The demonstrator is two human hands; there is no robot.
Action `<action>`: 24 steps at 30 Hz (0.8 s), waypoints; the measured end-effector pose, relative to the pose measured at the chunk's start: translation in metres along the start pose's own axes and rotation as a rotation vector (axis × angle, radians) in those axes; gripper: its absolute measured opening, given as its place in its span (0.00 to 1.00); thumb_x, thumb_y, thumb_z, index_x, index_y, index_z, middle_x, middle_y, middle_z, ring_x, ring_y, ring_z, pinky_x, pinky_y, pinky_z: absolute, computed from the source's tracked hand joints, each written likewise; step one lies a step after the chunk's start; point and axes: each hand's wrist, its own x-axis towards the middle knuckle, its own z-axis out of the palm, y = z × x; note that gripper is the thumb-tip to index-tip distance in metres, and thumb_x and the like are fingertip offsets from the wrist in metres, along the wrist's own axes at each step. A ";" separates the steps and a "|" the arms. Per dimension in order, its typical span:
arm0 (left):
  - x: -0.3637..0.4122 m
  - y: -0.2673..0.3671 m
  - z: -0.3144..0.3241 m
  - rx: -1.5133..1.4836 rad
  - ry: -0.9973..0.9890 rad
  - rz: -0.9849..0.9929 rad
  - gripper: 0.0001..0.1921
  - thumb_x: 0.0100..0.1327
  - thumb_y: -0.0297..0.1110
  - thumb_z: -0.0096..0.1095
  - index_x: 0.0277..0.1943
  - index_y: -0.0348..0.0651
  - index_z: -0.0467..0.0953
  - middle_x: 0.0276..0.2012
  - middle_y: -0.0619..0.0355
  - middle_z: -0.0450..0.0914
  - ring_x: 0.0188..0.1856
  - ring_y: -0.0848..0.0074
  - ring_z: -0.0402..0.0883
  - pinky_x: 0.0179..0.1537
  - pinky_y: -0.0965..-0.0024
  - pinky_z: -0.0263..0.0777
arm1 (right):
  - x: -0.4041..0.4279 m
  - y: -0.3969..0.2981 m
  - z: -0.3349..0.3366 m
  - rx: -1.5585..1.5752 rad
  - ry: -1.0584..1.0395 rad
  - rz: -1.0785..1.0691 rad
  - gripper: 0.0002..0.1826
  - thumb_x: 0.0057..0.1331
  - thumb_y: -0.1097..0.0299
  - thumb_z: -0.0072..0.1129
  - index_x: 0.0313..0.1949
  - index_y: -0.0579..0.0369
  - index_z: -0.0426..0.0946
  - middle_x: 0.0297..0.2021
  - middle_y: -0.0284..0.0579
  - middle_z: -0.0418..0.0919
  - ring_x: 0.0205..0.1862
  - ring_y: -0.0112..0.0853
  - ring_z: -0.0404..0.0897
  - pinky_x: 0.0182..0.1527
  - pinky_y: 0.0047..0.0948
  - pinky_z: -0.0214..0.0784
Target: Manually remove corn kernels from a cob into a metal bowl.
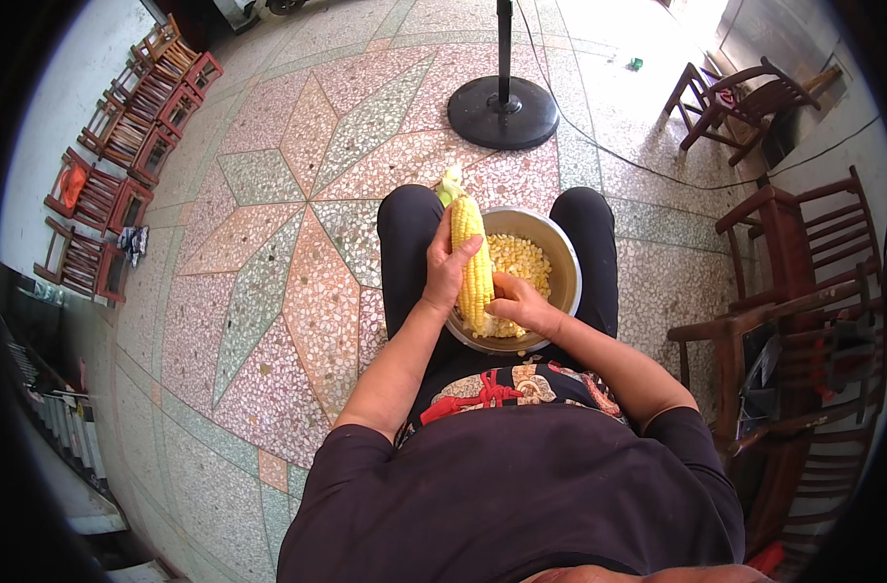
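My left hand point(445, 266) is wrapped around an ear of yellow corn point(471, 248), its thumb lying across the kernels. The ear stands lengthwise, with pale green husk point(451, 184) at its far end. Against the near right side of the ear rest the bent fingers of my right hand point(522, 302); whether they grip a kernel is hidden. Below both hands a round metal basin point(564, 291) sits on my lap between my knees. Loose corn kernels point(520, 256) cover its bottom, pale and yellow mixed.
A black round stand base point(503, 113) with a pole stands on the terrazzo floor point(268, 291) beyond my knees. From there a dark cable point(618, 154) runs right. Wooden chairs point(134, 116) line the left wall, and more wooden chairs point(779, 248) stand close on the right.
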 end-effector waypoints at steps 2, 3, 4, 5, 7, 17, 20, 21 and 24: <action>0.000 -0.001 -0.004 -0.045 -0.010 -0.045 0.34 0.59 0.32 0.61 0.67 0.36 0.56 0.53 0.57 0.70 0.51 0.79 0.70 0.52 0.76 0.66 | 0.001 0.004 0.002 -0.021 0.059 0.002 0.22 0.55 0.75 0.50 0.51 0.67 0.68 0.42 0.44 0.77 0.44 0.27 0.74 0.46 0.24 0.66; 0.000 -0.001 -0.006 -0.091 -0.021 -0.090 0.34 0.59 0.32 0.61 0.67 0.36 0.56 0.53 0.57 0.70 0.50 0.79 0.70 0.52 0.76 0.66 | 0.001 0.005 0.003 -0.044 0.118 0.002 0.22 0.55 0.75 0.50 0.51 0.67 0.68 0.41 0.44 0.77 0.44 0.26 0.75 0.46 0.23 0.67; 0.001 -0.002 -0.007 -0.091 -0.021 -0.089 0.34 0.59 0.32 0.61 0.67 0.36 0.56 0.53 0.57 0.70 0.50 0.79 0.70 0.52 0.76 0.66 | 0.002 0.008 0.002 -0.044 0.118 0.002 0.22 0.55 0.75 0.50 0.51 0.67 0.68 0.41 0.44 0.77 0.44 0.26 0.75 0.46 0.23 0.67; 0.001 -0.003 -0.009 -0.118 -0.008 -0.090 0.34 0.59 0.32 0.61 0.67 0.36 0.56 0.53 0.57 0.70 0.50 0.79 0.70 0.51 0.77 0.67 | 0.003 0.012 0.001 0.012 0.099 -0.011 0.22 0.55 0.75 0.49 0.51 0.67 0.69 0.42 0.45 0.77 0.46 0.26 0.74 0.47 0.22 0.66; 0.002 -0.003 -0.009 -0.146 0.007 -0.092 0.34 0.59 0.32 0.60 0.67 0.36 0.56 0.53 0.57 0.70 0.50 0.80 0.70 0.51 0.77 0.67 | 0.002 0.007 0.001 0.068 0.079 -0.023 0.22 0.55 0.74 0.49 0.50 0.67 0.69 0.43 0.46 0.76 0.47 0.26 0.74 0.48 0.22 0.65; 0.000 0.003 0.001 0.000 -0.009 0.011 0.34 0.60 0.31 0.60 0.67 0.35 0.55 0.54 0.56 0.70 0.51 0.78 0.70 0.52 0.76 0.66 | -0.001 -0.005 0.000 0.009 0.000 0.031 0.25 0.57 0.66 0.52 0.53 0.65 0.67 0.44 0.44 0.74 0.46 0.27 0.72 0.49 0.25 0.64; -0.003 0.002 0.001 0.053 -0.023 0.021 0.34 0.60 0.32 0.60 0.67 0.35 0.55 0.54 0.56 0.70 0.51 0.78 0.70 0.52 0.76 0.66 | -0.001 -0.001 -0.001 -0.042 0.011 0.022 0.24 0.55 0.70 0.50 0.52 0.65 0.67 0.43 0.44 0.75 0.45 0.26 0.72 0.48 0.25 0.64; -0.003 0.002 0.001 0.077 -0.029 0.025 0.34 0.60 0.32 0.60 0.67 0.35 0.55 0.54 0.56 0.70 0.51 0.78 0.70 0.52 0.76 0.66 | -0.001 -0.001 -0.001 -0.066 0.025 0.015 0.23 0.54 0.72 0.49 0.51 0.66 0.68 0.42 0.43 0.75 0.45 0.25 0.72 0.48 0.24 0.64; 0.000 -0.001 -0.007 -0.105 -0.028 -0.098 0.35 0.59 0.33 0.61 0.67 0.35 0.55 0.54 0.56 0.70 0.52 0.78 0.70 0.53 0.75 0.66 | 0.004 0.012 -0.003 -0.092 0.095 0.042 0.23 0.52 0.73 0.46 0.49 0.65 0.69 0.39 0.41 0.76 0.43 0.22 0.72 0.45 0.23 0.64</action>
